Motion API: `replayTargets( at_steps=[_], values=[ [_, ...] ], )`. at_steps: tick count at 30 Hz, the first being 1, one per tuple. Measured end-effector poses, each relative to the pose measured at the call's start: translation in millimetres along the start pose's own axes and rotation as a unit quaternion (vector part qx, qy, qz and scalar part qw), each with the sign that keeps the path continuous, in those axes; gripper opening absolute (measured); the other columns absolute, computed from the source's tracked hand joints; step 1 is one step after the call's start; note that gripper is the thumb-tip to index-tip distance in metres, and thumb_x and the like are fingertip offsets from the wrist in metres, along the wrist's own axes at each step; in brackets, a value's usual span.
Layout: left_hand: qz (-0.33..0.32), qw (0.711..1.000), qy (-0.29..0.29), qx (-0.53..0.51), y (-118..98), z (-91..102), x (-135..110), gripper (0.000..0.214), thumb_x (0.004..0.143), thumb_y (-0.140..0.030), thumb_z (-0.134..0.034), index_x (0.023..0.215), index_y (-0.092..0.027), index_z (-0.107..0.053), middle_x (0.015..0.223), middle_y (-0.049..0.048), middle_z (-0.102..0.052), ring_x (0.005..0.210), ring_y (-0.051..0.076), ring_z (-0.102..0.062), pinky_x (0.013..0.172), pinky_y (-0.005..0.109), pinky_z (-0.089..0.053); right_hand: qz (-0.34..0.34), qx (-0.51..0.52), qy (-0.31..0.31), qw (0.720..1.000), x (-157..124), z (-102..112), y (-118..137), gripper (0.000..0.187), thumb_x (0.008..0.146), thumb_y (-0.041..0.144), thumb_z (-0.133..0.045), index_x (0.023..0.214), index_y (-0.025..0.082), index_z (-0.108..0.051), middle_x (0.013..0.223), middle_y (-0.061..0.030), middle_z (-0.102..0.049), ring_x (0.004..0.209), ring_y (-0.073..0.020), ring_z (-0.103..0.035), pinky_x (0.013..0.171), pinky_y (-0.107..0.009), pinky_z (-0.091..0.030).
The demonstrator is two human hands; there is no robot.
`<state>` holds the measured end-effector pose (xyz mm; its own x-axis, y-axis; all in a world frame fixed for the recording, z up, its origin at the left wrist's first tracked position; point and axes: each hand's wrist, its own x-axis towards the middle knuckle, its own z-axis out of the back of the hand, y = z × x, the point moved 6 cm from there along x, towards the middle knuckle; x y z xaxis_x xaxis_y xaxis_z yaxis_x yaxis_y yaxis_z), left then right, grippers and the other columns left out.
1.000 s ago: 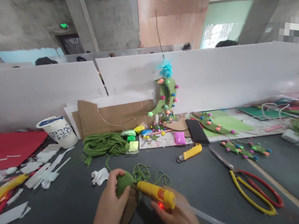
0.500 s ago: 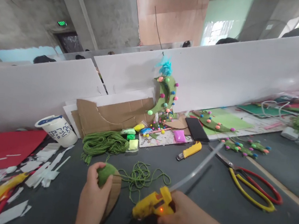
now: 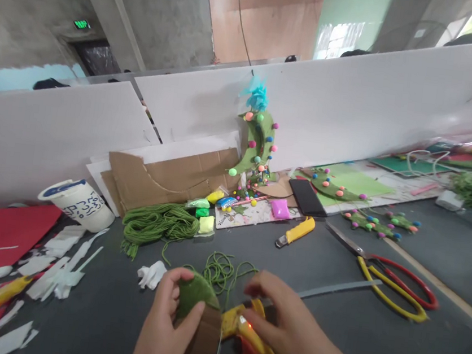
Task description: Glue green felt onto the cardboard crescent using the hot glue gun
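My left hand (image 3: 171,317) is closed on a rounded piece of brown cardboard (image 3: 203,338), its far end covered in green yarn (image 3: 194,291). My right hand (image 3: 284,313) has its fingers apart just over a yellow hot glue gun (image 3: 259,344) with a lit orange light. The gun rests low on the table, handle toward me, and its clear glue stick (image 3: 338,288) points right. Loose green yarn (image 3: 219,271) lies in loops beyond the cardboard. Crumpled white paper (image 3: 151,275) sits left of my left hand.
Scissors (image 3: 382,279) and a yellow utility knife (image 3: 295,232) lie to the right. A green yarn skein (image 3: 160,225), a phone (image 3: 308,198) and a white cup (image 3: 81,205) stand or lie farther back. A decorated green crescent (image 3: 256,145) hangs before the white partition. Paper scraps (image 3: 65,271) cover the left.
My right hand has let go of the glue gun, which now lies turned with its handle toward me. My left hand has shifted right with the cardboard, uncovering the crumpled paper.
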<state>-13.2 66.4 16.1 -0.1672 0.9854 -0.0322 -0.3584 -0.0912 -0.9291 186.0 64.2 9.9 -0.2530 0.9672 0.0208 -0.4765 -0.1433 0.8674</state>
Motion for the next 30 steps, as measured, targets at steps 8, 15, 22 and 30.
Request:
replayTargets(
  at_steps=[8, 15, 22, 30],
  values=[
    [-0.025, 0.997, 0.042, 0.058, -12.0, -20.3, -14.5, 0.023, 0.070, -0.025, -0.055, 0.093, -0.025, -0.054, 0.079, -0.0010, -0.065, 0.070, 0.021, -0.064, 0.067, 0.030, -0.046, -0.057, 0.170, 0.042, 0.983, -4.6, -29.2, -8.2, 0.030, 0.069, 0.011, -0.060, 0.098, 0.020, -0.056, 0.061, 0.0086, -0.045, 0.054, -0.0105, -0.045, 0.050, -0.019, -0.034],
    [-0.032, 0.995, 0.077, 0.062, -11.3, -24.9, -15.2, 0.023, 0.070, -0.022, -0.055, 0.093, -0.025, -0.054, 0.077, -0.0020, -0.061, 0.068, 0.019, -0.061, 0.068, 0.030, -0.045, -0.041, 0.041, 0.023, 0.998, -2.9, -14.9, -7.9, 0.010, 0.077, 0.017, -0.058, 0.075, 0.019, -0.067, 0.051, 0.0077, -0.046, 0.047, -0.0089, -0.041, 0.048, -0.019, -0.028],
    [-0.033, 0.994, 0.086, 0.055, -13.1, -25.6, -16.0, 0.023, 0.070, -0.023, -0.056, 0.092, -0.025, -0.055, 0.079, -0.0011, -0.063, 0.072, 0.020, -0.062, 0.070, 0.030, -0.045, -0.042, 0.030, 0.002, 0.999, 0.3, -12.3, -6.8, 0.010, 0.078, 0.020, -0.058, 0.073, 0.018, -0.067, 0.051, 0.0078, -0.043, 0.049, -0.0093, -0.040, 0.048, -0.019, -0.027],
    [-0.024, 0.997, 0.074, 0.026, -13.5, -23.3, -17.3, 0.023, 0.068, -0.024, -0.058, 0.091, -0.025, -0.054, 0.077, -0.0015, -0.064, 0.066, 0.019, -0.063, 0.066, 0.028, -0.045, -0.054, 0.094, 0.010, 0.994, 2.7, -15.4, -9.3, 0.016, 0.076, 0.021, -0.056, 0.076, 0.019, -0.072, 0.060, 0.0024, -0.058, 0.058, -0.0133, -0.051, 0.055, -0.022, -0.038]
  ],
)
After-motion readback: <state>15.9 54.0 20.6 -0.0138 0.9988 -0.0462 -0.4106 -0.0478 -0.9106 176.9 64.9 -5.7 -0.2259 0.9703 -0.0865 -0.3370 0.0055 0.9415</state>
